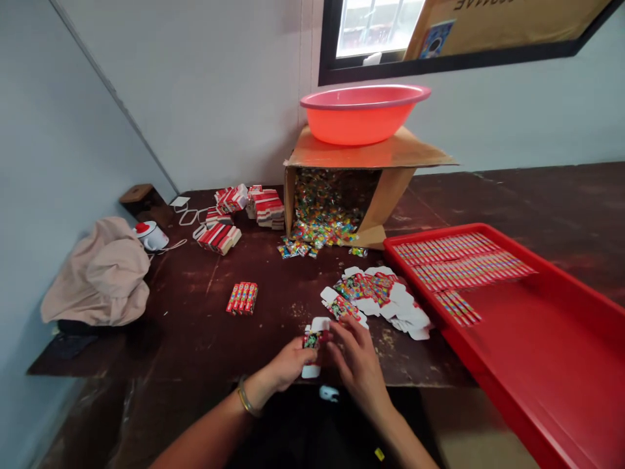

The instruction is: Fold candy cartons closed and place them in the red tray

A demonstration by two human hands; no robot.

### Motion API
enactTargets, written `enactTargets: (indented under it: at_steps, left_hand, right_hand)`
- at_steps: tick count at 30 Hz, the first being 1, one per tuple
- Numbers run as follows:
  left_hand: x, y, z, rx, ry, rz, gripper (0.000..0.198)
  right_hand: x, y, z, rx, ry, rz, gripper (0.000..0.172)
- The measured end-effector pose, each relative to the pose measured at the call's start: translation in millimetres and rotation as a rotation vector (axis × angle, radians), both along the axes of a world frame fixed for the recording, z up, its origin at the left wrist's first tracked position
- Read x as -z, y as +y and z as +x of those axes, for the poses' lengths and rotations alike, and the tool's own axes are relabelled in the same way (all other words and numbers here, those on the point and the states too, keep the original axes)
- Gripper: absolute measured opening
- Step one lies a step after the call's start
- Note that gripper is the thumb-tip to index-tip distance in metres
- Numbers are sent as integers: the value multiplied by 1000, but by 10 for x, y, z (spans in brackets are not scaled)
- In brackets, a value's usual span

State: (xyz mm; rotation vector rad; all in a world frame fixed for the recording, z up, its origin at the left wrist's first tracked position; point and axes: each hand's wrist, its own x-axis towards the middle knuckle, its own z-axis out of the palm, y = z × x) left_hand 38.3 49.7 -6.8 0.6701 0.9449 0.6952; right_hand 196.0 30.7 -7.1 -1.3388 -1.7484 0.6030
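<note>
A small printed carton (311, 341) with white end flaps spread is pinched in my left hand (289, 362), near the table's front edge. My right hand (359, 365) is just right of it, fingers apart and bent, the fingertips close to the carton; contact is unclear. Behind my right hand lies a pile of flat cartons (403, 309), some white side up, some printed side up. A short row of filled-looking red boxes (242, 298) stands to the left on the dark table (195, 345).
A red tray (537, 332) with rows of small boxes is at the right. Behind are a cardboard box (400, 195) spilling wrapped candies (327, 215), a pink basin (361, 117) on top, bundled cartons (219, 237), a white mug (153, 236) and a beige cloth (102, 273).
</note>
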Motion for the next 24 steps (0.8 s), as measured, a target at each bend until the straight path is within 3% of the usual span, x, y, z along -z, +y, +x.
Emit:
enactTargets:
  at_steps: [2,5,7,11,13,17,20,22,24]
  left_hand:
    - [-27,8,-51,102,29,7,19]
    - [-65,1,-82,124,-10,41,18]
    - [-116,-5,-86,116,-31,30,24]
    - [-270,21,-97,328,-97,12,34]
    - [-305,49,-100,337,-72,48,39]
    - [-187,69,-71,71,181,225,44]
    - [-82,20,-33,-82,345,386,41]
    - [-80,-32,-22,-174,371,457,41]
    - [-116,-90,-31,-211,367,514,43]
  right_hand:
    - [-118,78,25,-109,-78,52,22]
    - [-270,147,27,-230,-53,-69,12]
    - [-335,192,23,-293,-8,-190,16]
    - [-386,336,92,-611,208,-453,28]
    - [-375,386,122,-654,309,-506,30]
    - [-257,344,44,-453,399,-450,23]
    - [-123,233,-73,-169,552,-415,30]
    - [-54,150,-116,-34,658,-447,37]
    - [-17,63,-112,-5,753,-548,35]
